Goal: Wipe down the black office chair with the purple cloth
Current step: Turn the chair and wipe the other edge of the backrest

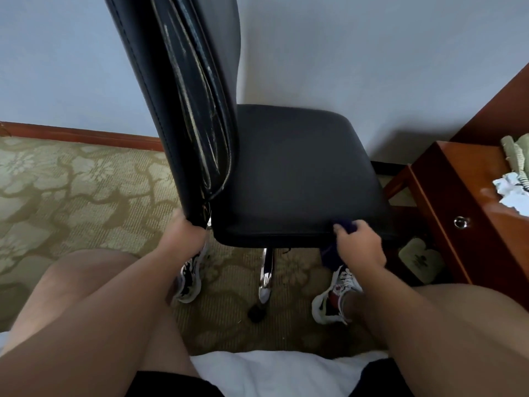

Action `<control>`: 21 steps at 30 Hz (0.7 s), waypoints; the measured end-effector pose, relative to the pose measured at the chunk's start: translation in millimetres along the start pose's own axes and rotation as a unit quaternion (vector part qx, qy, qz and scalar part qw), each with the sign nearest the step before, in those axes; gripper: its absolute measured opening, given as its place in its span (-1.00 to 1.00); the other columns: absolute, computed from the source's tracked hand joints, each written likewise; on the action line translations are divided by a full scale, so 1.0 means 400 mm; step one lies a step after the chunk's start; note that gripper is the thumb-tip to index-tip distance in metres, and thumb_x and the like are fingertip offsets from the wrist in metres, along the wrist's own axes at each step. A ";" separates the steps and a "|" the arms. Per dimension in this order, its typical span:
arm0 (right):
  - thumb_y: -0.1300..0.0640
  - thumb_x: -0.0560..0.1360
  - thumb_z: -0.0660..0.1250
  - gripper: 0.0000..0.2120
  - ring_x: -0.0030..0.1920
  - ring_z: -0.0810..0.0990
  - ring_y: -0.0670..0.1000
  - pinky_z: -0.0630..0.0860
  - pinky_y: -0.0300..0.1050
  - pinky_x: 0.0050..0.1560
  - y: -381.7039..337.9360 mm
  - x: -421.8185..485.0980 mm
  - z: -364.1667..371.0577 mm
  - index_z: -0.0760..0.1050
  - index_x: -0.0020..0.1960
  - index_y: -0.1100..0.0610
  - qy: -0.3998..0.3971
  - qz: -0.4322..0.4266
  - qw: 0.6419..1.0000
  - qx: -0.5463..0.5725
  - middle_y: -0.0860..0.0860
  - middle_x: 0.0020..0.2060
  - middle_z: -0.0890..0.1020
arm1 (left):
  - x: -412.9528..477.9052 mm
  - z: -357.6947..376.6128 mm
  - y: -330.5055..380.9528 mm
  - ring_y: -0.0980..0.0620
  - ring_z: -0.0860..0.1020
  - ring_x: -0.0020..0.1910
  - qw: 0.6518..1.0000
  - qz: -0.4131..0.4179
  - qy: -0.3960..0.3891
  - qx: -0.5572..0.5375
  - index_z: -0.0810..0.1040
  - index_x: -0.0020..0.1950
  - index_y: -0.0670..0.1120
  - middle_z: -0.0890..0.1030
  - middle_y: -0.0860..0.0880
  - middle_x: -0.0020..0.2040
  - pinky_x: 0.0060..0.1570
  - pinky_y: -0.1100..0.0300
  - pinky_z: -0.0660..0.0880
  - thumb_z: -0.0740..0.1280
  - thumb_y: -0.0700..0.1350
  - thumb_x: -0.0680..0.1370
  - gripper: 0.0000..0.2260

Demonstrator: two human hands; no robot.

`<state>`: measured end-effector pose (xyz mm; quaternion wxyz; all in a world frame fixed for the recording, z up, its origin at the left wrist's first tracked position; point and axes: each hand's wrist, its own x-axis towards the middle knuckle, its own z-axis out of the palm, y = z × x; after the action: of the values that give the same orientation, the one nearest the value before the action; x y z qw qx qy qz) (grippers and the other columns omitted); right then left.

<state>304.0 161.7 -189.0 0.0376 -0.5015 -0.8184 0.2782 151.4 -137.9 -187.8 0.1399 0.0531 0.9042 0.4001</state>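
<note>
Head view shows the black office chair (286, 179) side-on against the wall, its backrest (171, 81) to the left and its seat (294, 167) in the middle; the purple cloth (329, 252) is at the seat's near edge, towards the corner farthest from the backrest, bunched under the right hand (360, 245), whose fingers are curled round it and press it to the rim, with a tail hanging below; the left hand (183, 233) grips the bottom corner of the backrest, seemingly to steady the chair. Judged from this, the wipe is somewhere in its middle, working the seat's edge; no surface looks plainly wet or streaked, so what is finished cannot be told. The worn side of the backrest and the chrome leg (266, 270) probably remain. Around lie patterned carpet (71, 181) and a wooden desk (458, 202) to the right.
</note>
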 end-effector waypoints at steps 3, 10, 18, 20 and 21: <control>-0.18 0.56 0.31 -0.69 -0.12 0.56 0.11 0.57 0.03 -0.04 0.000 0.037 -0.015 0.48 0.15 0.02 0.017 0.067 0.995 0.075 0.07 0.02 0.60 | -0.003 0.009 -0.012 0.00 0.48 -0.26 1.000 -0.001 -0.016 0.007 0.41 -0.02 -0.10 0.48 -0.10 -0.08 -0.42 0.19 0.35 0.20 -0.27 0.48 -0.87; -0.14 0.57 0.31 -0.75 -0.03 0.63 0.12 0.62 0.11 0.02 -0.163 -0.065 0.101 0.43 0.10 0.01 -0.057 -0.050 0.997 0.023 0.04 -0.01 0.61 | 0.000 0.017 -0.021 0.04 0.41 -0.35 1.000 -0.001 -0.020 0.006 0.33 -0.17 -0.11 0.45 -0.11 -0.17 -0.49 0.20 0.28 0.21 -0.29 0.46 -0.90; -0.24 0.58 0.22 -0.67 -0.04 0.61 0.11 0.50 -0.03 -0.07 -0.156 -0.043 0.058 0.43 0.18 -0.03 -0.092 -0.096 0.986 -0.100 0.01 -0.03 0.60 | 0.024 0.005 -0.023 0.03 0.39 -0.43 1.000 -0.008 -0.014 -0.009 0.36 -0.27 -0.14 0.44 -0.08 -0.37 -0.56 0.23 0.28 0.20 -0.39 0.44 -0.83; -0.24 0.59 0.22 -0.62 -0.07 0.54 0.12 0.44 -0.03 -0.06 -0.094 0.020 -0.004 0.44 0.25 -0.01 -0.047 -0.024 0.994 -0.095 0.05 -0.01 0.57 | 0.027 0.005 -0.028 0.05 0.37 -0.42 1.000 0.005 -0.018 -0.001 0.33 -0.27 -0.13 0.43 -0.07 -0.33 -0.56 0.26 0.27 0.20 -0.38 0.44 -0.82; -0.24 0.59 0.22 -0.59 -0.08 0.52 0.11 0.44 -0.03 -0.06 -0.063 0.046 -0.031 0.42 0.30 -0.01 -0.029 0.006 0.995 -0.095 0.06 -0.01 0.56 | 0.027 0.006 -0.030 0.06 0.38 -0.39 1.000 0.006 -0.019 0.005 0.33 -0.25 -0.13 0.43 -0.06 -0.27 -0.55 0.27 0.27 0.21 -0.36 0.45 -0.83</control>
<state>279.0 173.9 -170.3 -0.0353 -0.4999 -0.8385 0.2141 142.0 -141.9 -200.4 0.1540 0.0666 0.9030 0.3955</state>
